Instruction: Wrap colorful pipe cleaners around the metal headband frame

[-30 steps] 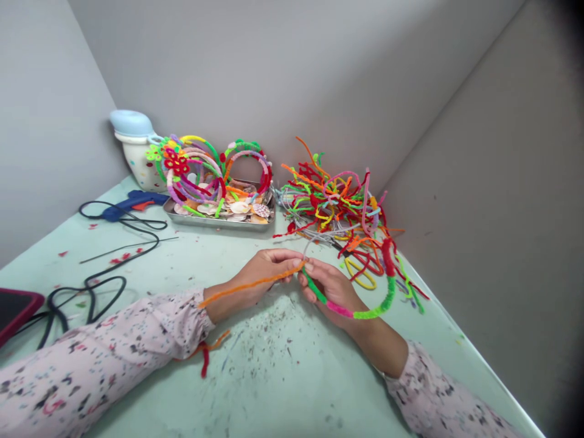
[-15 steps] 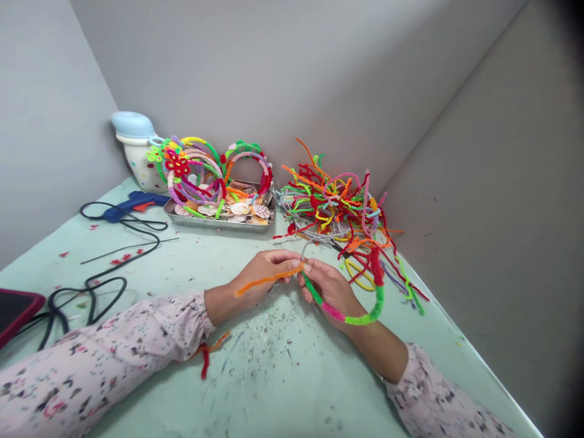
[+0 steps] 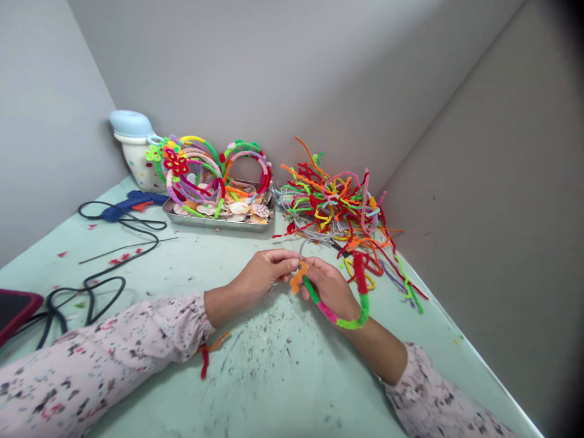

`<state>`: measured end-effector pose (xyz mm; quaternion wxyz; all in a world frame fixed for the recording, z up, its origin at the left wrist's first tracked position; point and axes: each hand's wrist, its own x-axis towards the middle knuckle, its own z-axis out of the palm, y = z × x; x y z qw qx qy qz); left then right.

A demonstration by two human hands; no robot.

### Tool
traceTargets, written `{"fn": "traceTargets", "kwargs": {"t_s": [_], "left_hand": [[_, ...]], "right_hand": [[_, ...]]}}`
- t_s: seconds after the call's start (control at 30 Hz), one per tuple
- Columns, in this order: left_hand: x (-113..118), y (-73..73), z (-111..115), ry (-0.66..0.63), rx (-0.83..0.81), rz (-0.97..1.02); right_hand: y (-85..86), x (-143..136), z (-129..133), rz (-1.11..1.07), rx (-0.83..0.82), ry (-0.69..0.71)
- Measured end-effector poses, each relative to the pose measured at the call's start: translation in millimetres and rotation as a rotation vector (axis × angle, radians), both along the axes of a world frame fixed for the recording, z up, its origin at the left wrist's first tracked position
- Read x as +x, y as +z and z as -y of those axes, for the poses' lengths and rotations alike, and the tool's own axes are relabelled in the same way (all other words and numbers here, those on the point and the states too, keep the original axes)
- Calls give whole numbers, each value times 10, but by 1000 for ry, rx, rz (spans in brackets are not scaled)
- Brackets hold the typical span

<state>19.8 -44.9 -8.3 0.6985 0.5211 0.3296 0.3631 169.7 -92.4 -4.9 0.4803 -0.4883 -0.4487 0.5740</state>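
Winding seems to be the work in hand: in the head view, our fuzzy orange pipe cleaner no longer stretches back over the left wrist but hangs short and curled between the fingers. We judge that more of it has gone around the thin grey wire, which rises just beyond the fingertips. Our left fingers pinch at the orange piece's upper end, though the exact grip is partly hidden; our right fingers clasp the green, pink and red fuzzy open hoop. Its red end has swung inward, so the hoop appears to be turning with the wrap. Nearer us than the fingers, a red-and-orange fuzzy scrap lies on the pale green desk.
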Motion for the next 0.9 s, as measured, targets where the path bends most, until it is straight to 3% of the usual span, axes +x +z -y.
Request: {"fn": "traceTargets", "kwargs": {"t_s": [0.27, 0.47, 0.7, 0.9], "left_hand": [[-6, -1, -7, -33, 105, -46], [-1, 51, 27, 36, 123, -105], [12, 108, 72, 124, 143, -144], [11, 80, 66, 96, 212, -94]], "right_hand": [[-65, 13, -15, 47, 54, -5], [-167, 2, -37, 13, 67, -56], [-21, -53, 23, 158, 27, -108], [-7, -76, 36, 185, 71, -130]]}}
